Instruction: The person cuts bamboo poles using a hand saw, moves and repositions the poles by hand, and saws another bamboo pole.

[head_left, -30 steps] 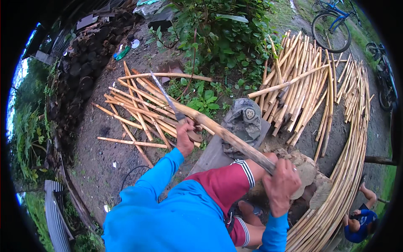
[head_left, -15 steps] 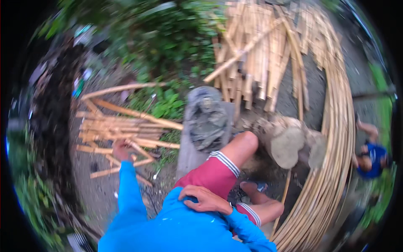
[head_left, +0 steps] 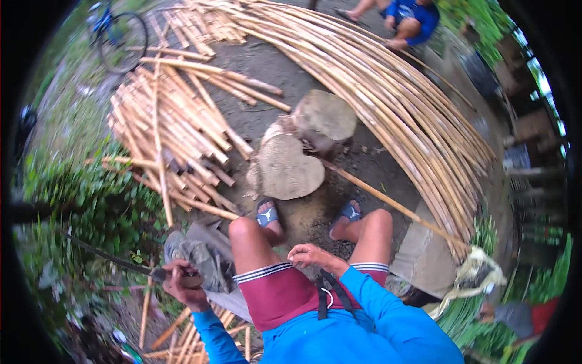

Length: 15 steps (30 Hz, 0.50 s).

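My left hand (head_left: pixel 185 285) is closed round the handle of a machete (head_left: pixel 112 258). Its long dark blade points out to the left, over the leaves. Close beside that hand, a grey crumpled cloth (head_left: pixel 203 261) lies on a board at my left thigh. My right hand (head_left: pixel 316 257) hovers at my right thigh, fingers loosely bent and apart from the thumb, with nothing visible in it. In front of my feet stands a wooden chopping stump (head_left: pixel 290 170) with a pale, flat top. A thin bamboo pole (head_left: pixel 388 199) slants from behind it toward the right.
Cut bamboo pieces (head_left: pixel 163 121) are heaped at the far left. Long bamboo poles (head_left: pixel 388 103) curve across the right. Another stump (head_left: pixel 327 115) adjoins the first. More strips (head_left: pixel 194 340) lie at lower left. A person in blue (head_left: pixel 415 21) sits far off; a bicycle (head_left: pixel 121 42) stands far left.
My view has swung right, bringing the stumps and long poles to the middle. My left hand has left the bamboo strips and now shows the machete. My right hand has shifted off my belly.
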{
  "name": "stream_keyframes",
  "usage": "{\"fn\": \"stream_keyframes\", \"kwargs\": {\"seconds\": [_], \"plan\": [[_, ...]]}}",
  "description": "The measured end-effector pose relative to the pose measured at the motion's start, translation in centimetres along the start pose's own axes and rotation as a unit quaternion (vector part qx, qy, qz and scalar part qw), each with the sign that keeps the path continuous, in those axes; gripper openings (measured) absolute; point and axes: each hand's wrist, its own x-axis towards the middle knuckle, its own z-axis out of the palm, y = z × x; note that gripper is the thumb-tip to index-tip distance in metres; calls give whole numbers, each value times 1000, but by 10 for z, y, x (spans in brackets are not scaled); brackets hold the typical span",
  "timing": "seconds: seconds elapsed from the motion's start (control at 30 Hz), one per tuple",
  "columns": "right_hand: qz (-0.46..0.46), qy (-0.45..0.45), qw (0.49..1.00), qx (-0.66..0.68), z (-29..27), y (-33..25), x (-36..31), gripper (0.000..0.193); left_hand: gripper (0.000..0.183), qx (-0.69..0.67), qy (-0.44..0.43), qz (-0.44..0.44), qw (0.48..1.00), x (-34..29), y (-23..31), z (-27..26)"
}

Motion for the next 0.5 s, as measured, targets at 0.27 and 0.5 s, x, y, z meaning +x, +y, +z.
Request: {"fn": "stream_keyframes", "kwargs": {"seconds": [0.27,0.5], "plan": [[5,81,987,141,-27,88,-22,44,20,70,-281,-159,944,-4,-107,180],[-50,197,972,120,-89,79,-32,41,31,55,-339,-244,907,-1,-186,243]]}}
